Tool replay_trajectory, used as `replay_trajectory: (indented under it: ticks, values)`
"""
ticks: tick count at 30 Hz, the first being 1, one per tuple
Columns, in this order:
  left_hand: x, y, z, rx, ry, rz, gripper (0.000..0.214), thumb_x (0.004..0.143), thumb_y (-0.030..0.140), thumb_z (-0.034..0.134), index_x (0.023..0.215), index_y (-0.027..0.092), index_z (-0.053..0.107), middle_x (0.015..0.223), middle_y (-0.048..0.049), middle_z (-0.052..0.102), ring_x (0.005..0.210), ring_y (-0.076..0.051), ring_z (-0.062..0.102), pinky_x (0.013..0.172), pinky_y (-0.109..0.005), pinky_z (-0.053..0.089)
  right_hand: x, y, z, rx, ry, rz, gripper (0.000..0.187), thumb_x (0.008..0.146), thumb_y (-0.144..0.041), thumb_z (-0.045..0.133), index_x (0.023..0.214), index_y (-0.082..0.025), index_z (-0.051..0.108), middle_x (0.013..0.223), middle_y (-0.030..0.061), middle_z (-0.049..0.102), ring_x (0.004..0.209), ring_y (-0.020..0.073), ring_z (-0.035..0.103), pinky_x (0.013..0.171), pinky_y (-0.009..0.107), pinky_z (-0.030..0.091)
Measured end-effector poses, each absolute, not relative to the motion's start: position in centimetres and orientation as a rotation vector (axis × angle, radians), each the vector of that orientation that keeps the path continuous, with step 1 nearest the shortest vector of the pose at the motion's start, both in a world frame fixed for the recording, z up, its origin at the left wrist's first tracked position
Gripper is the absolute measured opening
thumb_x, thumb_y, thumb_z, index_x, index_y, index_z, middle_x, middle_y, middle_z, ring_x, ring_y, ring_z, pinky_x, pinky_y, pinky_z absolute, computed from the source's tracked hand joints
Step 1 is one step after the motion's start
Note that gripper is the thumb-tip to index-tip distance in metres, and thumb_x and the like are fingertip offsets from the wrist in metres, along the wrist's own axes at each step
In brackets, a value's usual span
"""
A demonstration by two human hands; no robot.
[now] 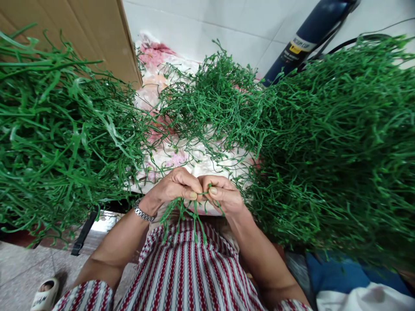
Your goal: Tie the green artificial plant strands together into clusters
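My left hand, with a metal watch on its wrist, is closed in a pinch on a branching green plastic stem. Its thin branches hang down in front of the striped shirt. My right hand meets it fingertip to fingertip. Thumb and forefinger there pinch a thin end of the same green piece, and a small knob shows by the thumb. Just beyond both hands lies a pink and white cloth-like cover, strewn with loose thin stems.
A tall heap of thicker green stems rises on the left, beside a cardboard box. Thin knobbed stems pile high on the right and spread into a middle heap. A dark blue vacuum cup leans near the tiled wall.
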State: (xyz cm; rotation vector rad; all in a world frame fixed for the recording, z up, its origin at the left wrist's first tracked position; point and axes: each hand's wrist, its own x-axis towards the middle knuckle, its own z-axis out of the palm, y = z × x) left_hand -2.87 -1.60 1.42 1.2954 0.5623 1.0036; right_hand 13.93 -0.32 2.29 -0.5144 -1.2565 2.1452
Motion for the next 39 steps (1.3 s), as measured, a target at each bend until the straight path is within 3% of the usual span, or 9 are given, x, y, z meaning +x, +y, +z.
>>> replay_trajectory:
  ticks: [6, 11, 14, 17, 19, 23, 28, 34, 39]
  values:
    - [-2.8, -1.8, 1.2, 1.254, 0.547, 1.010, 0.023, 0.065, 0.039, 0.070, 0.063, 0.016, 0.074, 0.050, -0.0049, 0.063, 0.041, -0.010, 0.050, 0.042, -0.021, 0.038, 13.4, -0.8, 2.6, -0.483, -1.186, 2.146, 0.025, 0.068, -0.037, 0.064, 0.061, -0.015, 0.055, 0.052, -0.0019, 0.042, 0.047, 0.0085, 0.035, 0.046, 0.023, 0.024]
    - [-3.3, -2.0, 1.1, 1.169, 0.430, 1.127, 0.030, 0.065, 0.044, 0.068, 0.055, 0.016, 0.070, 0.043, -0.0031, 0.057, 0.037, -0.010, 0.045, 0.040, -0.023, 0.034, 14.0, -0.4, 3.7, -0.372, -0.967, 2.084, 0.031, 0.075, -0.035, 0.054, 0.054, -0.019, 0.040, 0.050, -0.0055, 0.027, 0.043, 0.0078, 0.024, 0.041, 0.021, 0.022]
    - [-3.5, -2.2, 1.7, 1.202, 0.671, 1.185, 0.024, 0.068, 0.037, 0.067, 0.063, 0.014, 0.071, 0.049, -0.0025, 0.059, 0.040, -0.009, 0.045, 0.041, -0.022, 0.034, 14.5, 0.2, 4.1, -0.387, -1.067, 1.922, 0.029, 0.077, -0.034, 0.053, 0.056, -0.018, 0.043, 0.053, -0.0031, 0.035, 0.047, 0.0094, 0.033, 0.045, 0.023, 0.030]
    - [-3.4, -2.3, 2.3, 1.252, 0.851, 1.178, 0.022, 0.076, 0.032, 0.059, 0.079, 0.013, 0.070, 0.056, -0.0015, 0.059, 0.044, -0.008, 0.045, 0.043, -0.020, 0.032, 14.9, 0.8, 3.9, -0.494, -1.284, 1.747, 0.020, 0.081, -0.030, 0.053, 0.065, -0.017, 0.051, 0.070, 0.0035, 0.052, 0.066, 0.0140, 0.050, 0.060, 0.028, 0.040]
    - [-3.2, -2.4, 2.3, 1.261, 0.917, 1.135, 0.023, 0.079, 0.029, 0.054, 0.092, 0.014, 0.067, 0.061, -0.0010, 0.059, 0.049, -0.008, 0.048, 0.046, -0.019, 0.034, 15.2, 1.1, 3.6, -0.581, -1.400, 1.661, 0.014, 0.084, -0.028, 0.051, 0.075, -0.017, 0.054, 0.079, 0.0044, 0.056, 0.070, 0.0148, 0.054, 0.065, 0.030, 0.042]
    - [-2.8, -2.7, 2.0, 1.262, 1.030, 1.107, 0.020, 0.081, 0.019, 0.048, 0.098, 0.016, 0.057, 0.068, 0.0004, 0.059, 0.062, -0.010, 0.055, 0.055, -0.019, 0.038, 15.6, 1.2, 3.0, -0.794, -1.561, 1.508, 0.012, 0.088, -0.030, 0.047, 0.087, -0.019, 0.053, 0.068, -0.0018, 0.052, 0.051, 0.0079, 0.043, 0.049, 0.022, 0.034]
    - [-2.1, -3.0, 1.8, 1.248, 1.073, 1.202, 0.006, 0.079, 0.017, 0.050, 0.086, 0.017, 0.049, 0.067, 0.0025, 0.056, 0.059, -0.008, 0.052, 0.054, -0.017, 0.037, 15.0, 0.7, 2.9, -0.886, -1.962, 1.304, 0.029, 0.084, -0.036, 0.052, 0.108, -0.019, 0.054, 0.067, -0.0030, 0.046, 0.053, 0.0079, 0.038, 0.049, 0.022, 0.030]
    - [-1.4, -3.0, 1.8, 1.365, 1.217, 1.160, 0.005, 0.081, 0.019, 0.048, 0.086, 0.017, 0.050, 0.059, 0.0054, 0.049, 0.050, -0.006, 0.044, 0.047, -0.016, 0.031, 14.2, 0.7, 2.8, -0.891, -2.144, 0.857, 0.011, 0.083, -0.028, 0.054, 0.086, -0.017, 0.058, 0.073, 0.0010, 0.054, 0.063, 0.0114, 0.047, 0.059, 0.025, 0.036]
    - [-1.9, -3.1, 2.3, 1.799, 1.385, 1.005, 0.016, 0.082, 0.016, 0.044, 0.090, 0.017, 0.058, 0.069, 0.0005, 0.060, 0.061, -0.010, 0.053, 0.060, -0.021, 0.038, 14.9, 0.7, 3.3, -0.864, -2.340, 0.625, 0.012, 0.086, -0.024, 0.049, 0.090, -0.016, 0.057, 0.076, 0.0039, 0.053, 0.071, 0.0145, 0.050, 0.063, 0.026, 0.039]
